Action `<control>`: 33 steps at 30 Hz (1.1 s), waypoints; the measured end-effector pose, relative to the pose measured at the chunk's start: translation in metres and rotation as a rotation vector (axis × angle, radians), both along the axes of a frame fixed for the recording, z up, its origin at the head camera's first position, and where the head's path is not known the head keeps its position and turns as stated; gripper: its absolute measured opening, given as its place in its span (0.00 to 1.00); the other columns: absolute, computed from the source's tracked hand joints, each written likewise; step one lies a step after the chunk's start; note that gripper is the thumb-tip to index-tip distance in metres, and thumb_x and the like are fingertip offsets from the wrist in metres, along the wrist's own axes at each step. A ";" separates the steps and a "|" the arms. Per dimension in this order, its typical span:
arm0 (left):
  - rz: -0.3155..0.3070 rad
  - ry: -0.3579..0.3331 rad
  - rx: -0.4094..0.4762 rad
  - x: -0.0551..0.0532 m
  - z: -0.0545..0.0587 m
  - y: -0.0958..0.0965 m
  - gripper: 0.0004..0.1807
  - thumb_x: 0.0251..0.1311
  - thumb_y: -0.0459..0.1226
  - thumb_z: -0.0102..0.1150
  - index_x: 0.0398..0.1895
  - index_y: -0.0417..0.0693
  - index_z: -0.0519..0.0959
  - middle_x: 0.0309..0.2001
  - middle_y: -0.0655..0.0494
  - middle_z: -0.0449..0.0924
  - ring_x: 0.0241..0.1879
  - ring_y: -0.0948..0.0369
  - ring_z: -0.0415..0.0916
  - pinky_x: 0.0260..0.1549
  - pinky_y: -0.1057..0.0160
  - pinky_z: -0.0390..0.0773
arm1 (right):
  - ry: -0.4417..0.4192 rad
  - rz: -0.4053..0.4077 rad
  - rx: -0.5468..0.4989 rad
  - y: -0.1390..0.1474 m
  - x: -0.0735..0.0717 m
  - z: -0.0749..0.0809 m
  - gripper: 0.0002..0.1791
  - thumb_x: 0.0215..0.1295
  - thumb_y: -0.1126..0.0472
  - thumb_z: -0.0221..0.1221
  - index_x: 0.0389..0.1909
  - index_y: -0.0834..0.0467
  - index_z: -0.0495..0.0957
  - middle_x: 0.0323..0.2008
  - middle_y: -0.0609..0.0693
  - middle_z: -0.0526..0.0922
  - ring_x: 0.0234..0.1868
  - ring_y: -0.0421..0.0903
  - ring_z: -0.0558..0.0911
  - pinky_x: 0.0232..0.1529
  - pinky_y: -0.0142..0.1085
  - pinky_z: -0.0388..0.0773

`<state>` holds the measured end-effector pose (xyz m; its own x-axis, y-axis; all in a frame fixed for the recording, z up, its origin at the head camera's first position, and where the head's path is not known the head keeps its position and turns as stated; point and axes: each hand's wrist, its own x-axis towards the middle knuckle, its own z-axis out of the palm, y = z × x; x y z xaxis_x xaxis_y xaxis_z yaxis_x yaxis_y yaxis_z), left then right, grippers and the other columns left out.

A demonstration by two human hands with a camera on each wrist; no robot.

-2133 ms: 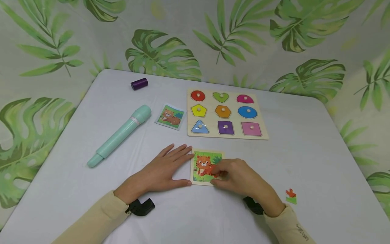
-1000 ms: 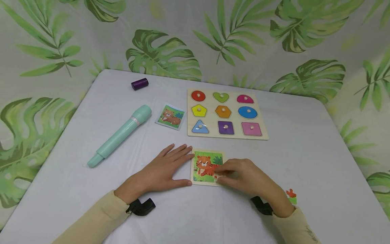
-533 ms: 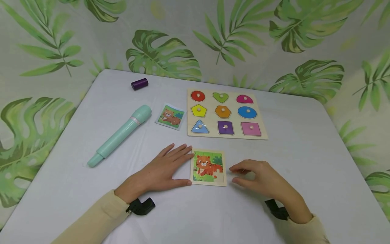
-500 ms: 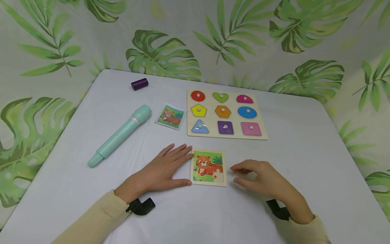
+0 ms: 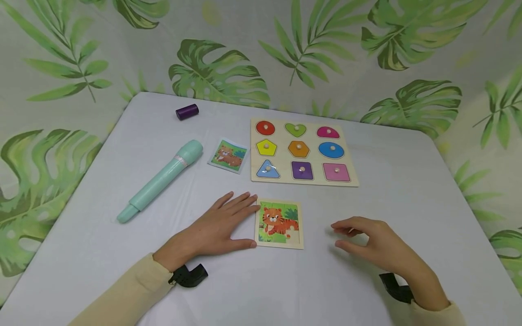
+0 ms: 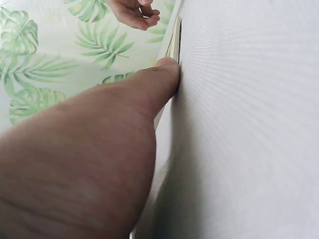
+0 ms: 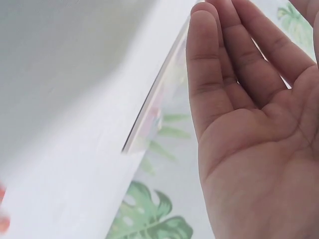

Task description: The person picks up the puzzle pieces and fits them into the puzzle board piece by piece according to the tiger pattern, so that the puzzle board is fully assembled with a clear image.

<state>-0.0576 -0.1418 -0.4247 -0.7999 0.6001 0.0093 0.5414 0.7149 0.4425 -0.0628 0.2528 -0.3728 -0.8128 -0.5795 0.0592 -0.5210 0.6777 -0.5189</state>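
Note:
A small tiger jigsaw puzzle [image 5: 278, 224] in a wooden frame lies near the middle of the table, with a bare spot at its lower right. My left hand [image 5: 216, 228] lies spread on the cloth, index fingertip and thumb touching the frame's left edge. In the left wrist view its thumb [image 6: 162, 74] meets the frame's edge. My right hand [image 5: 373, 237] hovers to the right of the puzzle, fingers loosely bent and holding nothing. At the left edge of the right wrist view, a blurred orange-red bit [image 7: 3, 224] is partly cut off. My right arm hides the loose puzzle piece in the head view.
Behind the puzzle lies a wooden shape board [image 5: 350, 174] with knobbed pieces. A tiger picture card [image 5: 228, 156] sits left of it. Farther left are a mint-green microphone-shaped tube [image 5: 161, 181] and a purple cylinder [image 5: 187, 112]. A leaf-patterned cloth hangs behind the white table.
My right hand has left the puzzle and moved right, away from the frame, uncovering its lower right part. The loose piece went behind my right arm. My left hand has stayed put.

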 end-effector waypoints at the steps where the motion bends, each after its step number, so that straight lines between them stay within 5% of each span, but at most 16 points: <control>1: 0.000 0.000 0.000 0.000 0.000 0.000 0.49 0.63 0.66 0.60 0.81 0.54 0.60 0.83 0.56 0.52 0.83 0.57 0.44 0.82 0.49 0.40 | 0.007 -0.002 0.001 0.003 0.001 0.000 0.19 0.58 0.60 0.75 0.51 0.50 0.86 0.45 0.39 0.89 0.43 0.39 0.86 0.46 0.28 0.84; 10: -0.004 0.005 0.003 0.000 0.000 0.000 0.49 0.63 0.65 0.60 0.81 0.53 0.60 0.83 0.55 0.52 0.83 0.56 0.45 0.82 0.48 0.40 | 0.056 -0.026 -0.003 0.030 0.010 0.001 0.22 0.54 0.64 0.77 0.51 0.51 0.85 0.45 0.41 0.89 0.43 0.38 0.86 0.46 0.19 0.80; 18: 0.004 -0.007 -0.006 0.000 -0.001 0.000 0.49 0.63 0.66 0.59 0.81 0.54 0.60 0.83 0.55 0.51 0.83 0.57 0.44 0.82 0.48 0.39 | 0.041 -0.087 0.036 0.049 0.017 -0.002 0.24 0.54 0.60 0.77 0.53 0.46 0.85 0.48 0.40 0.88 0.41 0.36 0.85 0.37 0.31 0.85; 25: 0.004 -0.004 -0.005 -0.001 0.000 0.000 0.49 0.63 0.66 0.59 0.81 0.54 0.60 0.83 0.56 0.51 0.83 0.57 0.43 0.82 0.49 0.39 | 0.044 -0.125 0.041 0.065 0.022 -0.007 0.26 0.53 0.62 0.78 0.53 0.47 0.84 0.49 0.42 0.87 0.42 0.35 0.86 0.43 0.19 0.80; 33: 0.005 -0.003 0.004 0.000 0.000 0.000 0.49 0.62 0.65 0.61 0.81 0.53 0.60 0.83 0.55 0.52 0.83 0.56 0.44 0.82 0.48 0.39 | -0.006 -0.199 0.105 0.080 0.025 -0.011 0.28 0.51 0.57 0.79 0.55 0.45 0.84 0.52 0.43 0.86 0.41 0.31 0.84 0.40 0.24 0.81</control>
<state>-0.0574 -0.1416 -0.4244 -0.8031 0.5958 0.0089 0.5361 0.7160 0.4472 -0.0382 0.3326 -0.3839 -0.9119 -0.4104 0.0021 -0.3689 0.8173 -0.4427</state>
